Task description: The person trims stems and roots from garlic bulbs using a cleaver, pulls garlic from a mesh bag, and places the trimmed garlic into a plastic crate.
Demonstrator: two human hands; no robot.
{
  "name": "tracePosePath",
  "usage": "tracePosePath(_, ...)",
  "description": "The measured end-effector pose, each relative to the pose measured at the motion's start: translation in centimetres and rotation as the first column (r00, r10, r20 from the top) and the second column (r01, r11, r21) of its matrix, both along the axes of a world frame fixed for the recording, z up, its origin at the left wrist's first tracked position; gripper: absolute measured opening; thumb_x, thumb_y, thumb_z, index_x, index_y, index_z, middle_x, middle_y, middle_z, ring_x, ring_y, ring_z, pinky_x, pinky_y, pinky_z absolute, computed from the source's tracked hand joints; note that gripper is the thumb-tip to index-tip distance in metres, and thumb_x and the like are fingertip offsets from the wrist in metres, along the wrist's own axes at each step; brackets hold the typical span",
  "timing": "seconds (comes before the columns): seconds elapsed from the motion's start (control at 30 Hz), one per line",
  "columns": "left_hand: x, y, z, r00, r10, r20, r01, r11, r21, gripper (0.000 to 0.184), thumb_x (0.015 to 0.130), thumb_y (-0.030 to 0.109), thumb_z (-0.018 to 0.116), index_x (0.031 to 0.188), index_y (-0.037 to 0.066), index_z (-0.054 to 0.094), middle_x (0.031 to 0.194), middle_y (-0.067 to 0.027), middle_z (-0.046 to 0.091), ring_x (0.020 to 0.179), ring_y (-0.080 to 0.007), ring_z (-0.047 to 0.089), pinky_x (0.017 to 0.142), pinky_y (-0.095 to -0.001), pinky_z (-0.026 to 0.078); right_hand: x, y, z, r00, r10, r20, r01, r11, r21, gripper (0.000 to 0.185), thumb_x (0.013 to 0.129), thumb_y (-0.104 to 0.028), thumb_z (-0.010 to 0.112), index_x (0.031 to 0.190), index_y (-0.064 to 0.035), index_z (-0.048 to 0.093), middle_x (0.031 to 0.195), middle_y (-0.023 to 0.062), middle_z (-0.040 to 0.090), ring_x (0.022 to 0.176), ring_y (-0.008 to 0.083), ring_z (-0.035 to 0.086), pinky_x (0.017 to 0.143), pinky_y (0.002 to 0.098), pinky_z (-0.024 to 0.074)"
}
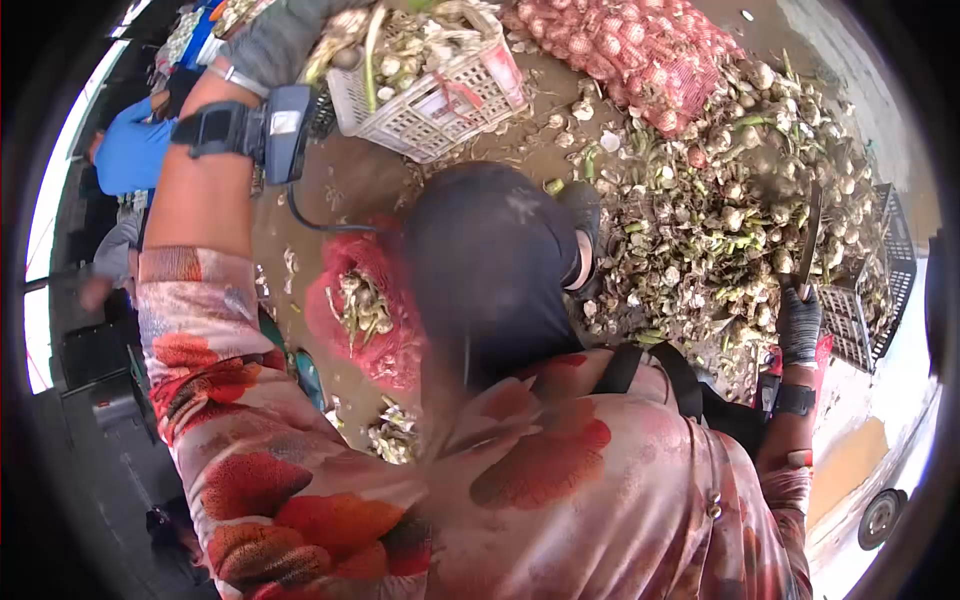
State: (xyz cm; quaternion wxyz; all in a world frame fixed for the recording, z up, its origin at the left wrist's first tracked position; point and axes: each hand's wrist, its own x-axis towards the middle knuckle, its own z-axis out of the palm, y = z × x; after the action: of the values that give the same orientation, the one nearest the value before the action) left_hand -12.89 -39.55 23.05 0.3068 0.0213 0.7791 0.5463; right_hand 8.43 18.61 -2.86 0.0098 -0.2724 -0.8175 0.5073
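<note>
My left hand [275, 45], in a grey glove, reaches to the upper left beside a white plastic crate [440, 115] of garlic bulbs and stalks; its fingers run past the top edge and are hard to make out. At the right, my right hand [800, 325], also gloved, is closed around a knife [811, 235] with its dark, narrow blade pointing up. A large heap of garlic [720, 220] with stems and husks spreads over the ground left of the knife. Near my left side lies a pink net bag [385, 345] with some garlic in it.
A full red net sack [630, 50] lies at the top. Behind my right hand stands a dark crate [897, 270]. A person in a blue shirt [130, 150] is at the far left, with another person's grey sleeve [118, 250] below. A wheel [881, 519] shows lower right.
</note>
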Motion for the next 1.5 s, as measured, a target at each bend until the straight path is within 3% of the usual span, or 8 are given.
tracePosePath(0.2, 14.3, -22.5, -15.2, 0.968, 0.245, -0.053, -0.25, 0.921, -0.299, 0.031, 0.089, 0.032, 0.057, 0.109, 0.01, 0.063, 0.098, -0.0063, 0.069, 0.082, -0.0139, 0.062, 0.067, -0.0286, 0.051, 1.0, 0.0, -0.4, 0.995, 0.098, -0.024, -0.096, 0.994, 0.06, 0.016, 0.09, -0.017, 0.064, 0.098, -0.0036, 0.065, 0.076, -0.0032, 0.059, 0.067, 0.0071, 0.047, 0.059, 0.0251, 0.0403)
tracePosePath(0.37, 25.3, -23.7, -32.0, 0.988, 0.003, -0.153, -0.147, 0.294, -0.945, 0.033, 0.088, 0.036, 0.052, 0.106, 0.011, 0.065, 0.104, -0.0111, 0.065, 0.095, -0.0252, 0.057, 0.084, -0.0383, 0.044, 2.3, 0.8, -1.7, 0.974, 0.226, 0.008, -0.214, 0.912, 0.35, 0.016, 0.09, -0.014, 0.06, 0.1, -0.0011, 0.061, 0.083, 0.0066, 0.063, 0.074, 0.015, 0.054, 0.068, 0.0309, 0.0461)
tracePosePath(0.8, 21.8, -15.5, -33.4, 0.738, 0.511, -0.441, -0.529, 0.032, -0.848, 0.047, 0.084, 0.039, 0.053, 0.12, 0.009, 0.05, 0.119, -0.0227, 0.056, 0.111, -0.0391, 0.054, 0.094, -0.0475, 0.042, 3.3, 1.2, -4.4, 0.944, 0.301, 0.135, -0.326, 0.786, 0.526, 0.009, 0.089, -0.003, 0.054, 0.097, -0.0026, 0.058, 0.085, 0.0074, 0.061, 0.078, 0.0118, 0.055, 0.071, 0.0267, 0.0468)
tracePosePath(0.93, 22.3, -12.7, -27.8, 0.961, 0.202, -0.188, -0.255, 0.386, -0.887, 0.051, 0.086, 0.034, 0.053, 0.13, 0.009, 0.044, 0.128, -0.0198, 0.052, 0.118, -0.0389, 0.049, 0.099, -0.0448, 0.041, 2.6, -2.9, -1.1, 0.973, 0.2, -0.115, -0.173, 0.962, 0.211, 0.012, 0.085, -0.011, 0.061, 0.095, -0.0047, 0.06, 0.07, 0.0077, 0.059, 0.066, 0.0163, 0.056, 0.064, 0.0332, 0.0476)
tracePosePath(1.0, 26.3, -28.9, -45.1, 0.453, -0.89, -0.056, -0.015, 0.055, -0.998, 0.048, 0.089, 0.025, 0.049, 0.134, 0.01, 0.042, 0.13, -0.0152, 0.052, 0.117, -0.0371, 0.051, 0.098, -0.0447, 0.043, 2.5, -5.1, 2.5, 0.964, 0.248, -0.097, -0.202, 0.918, 0.343, 0.022, 0.085, -0.02, 0.063, 0.094, -0.0004, 0.059, 0.075, 0.0176, 0.062, 0.066, 0.025, 0.057, 0.066, 0.0378, 0.0474)
tracePosePath(1.07, 18.5, -24.3, -32.7, 0.892, -0.44, 0.103, 0.299, 0.403, -0.865, 0.045, 0.088, 0.025, 0.053, 0.13, 0.008, 0.047, 0.124, -0.0135, 0.055, 0.111, -0.0334, 0.053, 0.094, -0.0412, 0.044, 2.4, -6.5, 6.1, 0.975, 0.22, 0.011, -0.208, 0.906, 0.368, 0.024, 0.083, -0.021, 0.066, 0.094, -0.0007, 0.058, 0.076, 0.0186, 0.062, 0.066, 0.0272, 0.057, 0.065, 0.0388, 0.0467)
tracePosePath(1.33, -6.6, -5.8, -6.4, 0.961, -0.194, 0.195, 0.275, 0.652, -0.707, 0.048, 0.087, 0.033, 0.066, 0.124, 0.004, 0.058, 0.112, -0.0076, 0.063, 0.094, -0.0207, 0.059, 0.08, -0.0307, 0.05, 1.4, -4.1, 5.8, 0.991, 0.126, 0.046, -0.132, 0.977, 0.165, 0.028, 0.085, -0.027, 0.068, 0.097, -0.0031, 0.06, 0.071, 0.0089, 0.061, 0.065, 0.0182, 0.057, 0.063, 0.0353, 0.0481)
tracePosePath(1.5, -16.6, 18.9, -7.3, 0.701, -0.701, -0.131, 0.449, 0.576, -0.683, 0.053, 0.087, 0.033, 0.063, 0.13, 0.005, 0.05, 0.117, -0.0135, 0.062, 0.11, -0.0203, 0.056, 0.095, -0.0325, 0.043, 0.0, -4.3, 6.8, 0.998, -0.031, -0.054, 0.02, 0.98, -0.196, 0.024, 0.087, -0.026, 0.068, 0.093, -0.0043, 0.059, 0.073, 0.0008, 0.056, 0.07, 0.009, 0.047, 0.066, 0.0295, 0.0456)
